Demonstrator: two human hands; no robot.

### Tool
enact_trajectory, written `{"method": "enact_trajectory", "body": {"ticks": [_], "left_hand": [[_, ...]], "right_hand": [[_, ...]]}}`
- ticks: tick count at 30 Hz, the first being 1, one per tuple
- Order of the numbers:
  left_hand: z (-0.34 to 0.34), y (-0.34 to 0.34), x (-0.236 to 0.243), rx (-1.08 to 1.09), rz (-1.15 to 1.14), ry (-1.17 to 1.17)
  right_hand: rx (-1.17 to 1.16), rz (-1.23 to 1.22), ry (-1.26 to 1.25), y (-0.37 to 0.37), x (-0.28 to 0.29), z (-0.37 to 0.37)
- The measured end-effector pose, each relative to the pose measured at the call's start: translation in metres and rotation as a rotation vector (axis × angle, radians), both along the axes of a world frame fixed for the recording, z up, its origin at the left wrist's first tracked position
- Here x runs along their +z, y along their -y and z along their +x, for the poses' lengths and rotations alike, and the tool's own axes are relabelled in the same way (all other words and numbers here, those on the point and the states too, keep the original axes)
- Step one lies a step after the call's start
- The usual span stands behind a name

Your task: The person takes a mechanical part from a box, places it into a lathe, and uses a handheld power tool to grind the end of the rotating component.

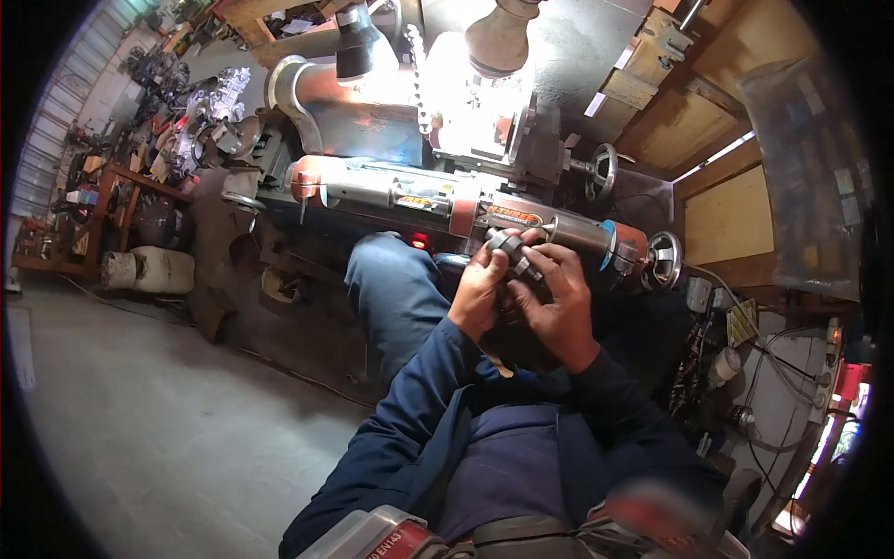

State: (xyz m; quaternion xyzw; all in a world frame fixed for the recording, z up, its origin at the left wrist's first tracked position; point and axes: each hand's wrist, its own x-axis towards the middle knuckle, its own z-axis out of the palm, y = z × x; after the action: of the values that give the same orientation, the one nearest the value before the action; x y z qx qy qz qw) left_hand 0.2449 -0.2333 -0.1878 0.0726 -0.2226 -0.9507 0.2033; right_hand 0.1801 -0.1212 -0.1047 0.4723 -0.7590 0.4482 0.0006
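Note:
In front of my chest, a small stepped cylindrical metal part [507, 244] is held between both hands. My left hand [479, 291] closes round its near left side, thumb up along it. From the right, the bent fingers and thumb of my right hand [564, 307] grip the same part. Its lower end is hidden by my fingers. Just beyond my hands lies a machine's long steel spindle housing [358, 190] with orange-red end fittings and stickers; my fingertips are close to it, and I cannot tell whether they touch.
Handwheels [663, 263] sit at the machine's right end and farther back [603, 173]. Two lamps, one dark [361, 51] and one pale [503, 39], hang over it. Wooden panels [726, 219] and cables stand right. A white jug [166, 270] and cluttered parts lie left.

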Motion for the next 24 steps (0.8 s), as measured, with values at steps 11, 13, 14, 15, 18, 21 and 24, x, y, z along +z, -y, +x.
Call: {"method": "enact_trajectory", "body": {"ticks": [11,13,14,15,18,21,24], "left_hand": [[-0.024,0.006,0.002,0.019,0.037,0.094],[-0.023,0.007,-0.003,-0.019,0.100,0.113],[-0.024,0.007,-0.002,-0.020,0.105,0.115],[-0.026,0.006,-0.001,0.001,0.099,0.170],[-0.027,0.007,-0.004,0.020,0.062,0.243],[-0.030,0.007,-0.003,0.014,-0.022,0.299],[-0.037,0.005,0.005,0.127,-0.099,0.365]], "right_hand": [[-0.001,0.151,-0.363,0.017,0.002,-0.037],[0.012,0.157,-0.377,0.022,-0.002,-0.042],[0.024,0.162,-0.391,0.024,-0.004,-0.045],[0.024,0.166,-0.390,0.025,-0.004,-0.047],[0.030,0.166,-0.370,0.027,-0.005,-0.053],[0.048,0.172,-0.344,0.025,-0.009,-0.060],[0.077,0.201,-0.303,0.020,-0.004,-0.064]]}}
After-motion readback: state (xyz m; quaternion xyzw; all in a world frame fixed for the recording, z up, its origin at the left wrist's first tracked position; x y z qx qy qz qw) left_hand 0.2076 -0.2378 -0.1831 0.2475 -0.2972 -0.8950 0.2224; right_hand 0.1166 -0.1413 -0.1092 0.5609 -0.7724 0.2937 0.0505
